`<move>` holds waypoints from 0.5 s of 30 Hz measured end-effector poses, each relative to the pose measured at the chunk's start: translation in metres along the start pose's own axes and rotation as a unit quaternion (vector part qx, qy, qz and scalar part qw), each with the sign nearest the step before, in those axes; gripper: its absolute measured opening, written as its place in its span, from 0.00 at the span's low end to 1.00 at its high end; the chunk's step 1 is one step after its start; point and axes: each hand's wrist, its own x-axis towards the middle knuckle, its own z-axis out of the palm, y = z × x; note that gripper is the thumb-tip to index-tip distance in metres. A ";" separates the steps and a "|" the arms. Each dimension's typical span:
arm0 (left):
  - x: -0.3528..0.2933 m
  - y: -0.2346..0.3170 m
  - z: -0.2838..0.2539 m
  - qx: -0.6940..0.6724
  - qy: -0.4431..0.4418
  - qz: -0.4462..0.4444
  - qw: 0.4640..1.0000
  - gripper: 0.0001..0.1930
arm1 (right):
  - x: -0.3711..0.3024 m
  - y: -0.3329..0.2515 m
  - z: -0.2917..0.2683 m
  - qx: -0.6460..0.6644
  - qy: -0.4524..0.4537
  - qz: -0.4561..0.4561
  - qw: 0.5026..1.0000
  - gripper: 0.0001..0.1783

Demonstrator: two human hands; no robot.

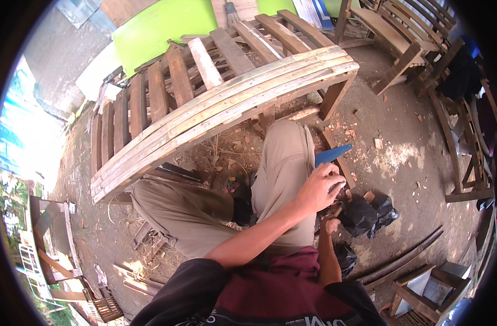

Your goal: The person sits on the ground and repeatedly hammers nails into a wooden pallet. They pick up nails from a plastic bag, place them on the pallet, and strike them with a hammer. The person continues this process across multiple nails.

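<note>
My left hand [319, 189] reaches across my right knee, its fingers bent and closed. Something small lies at its fingertips, too little to name. Just beyond that hand a flat, tapered blue piece [334, 154] sticks out to the right; whether the hand touches it I cannot tell. My right hand [330, 224] is lower, beside my right thigh, with its fingers curled. What it grips, if anything, is hidden. A crumpled black plastic bag [359, 216] lies on the ground right of both hands.
A slatted wooden frame [232, 101] stands in front of my bent legs. Wooden chairs [391, 31] are at the far right. A boxy wooden piece [429, 290] and dark wooden strips [403, 259] lie near right. Chips and scraps are scattered over the dirt floor [407, 127].
</note>
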 end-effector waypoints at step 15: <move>-0.055 -0.025 -0.211 -0.303 0.339 -0.105 0.884 0.08 | -0.227 -0.358 -0.399 0.672 -0.279 -0.175 0.663 0.29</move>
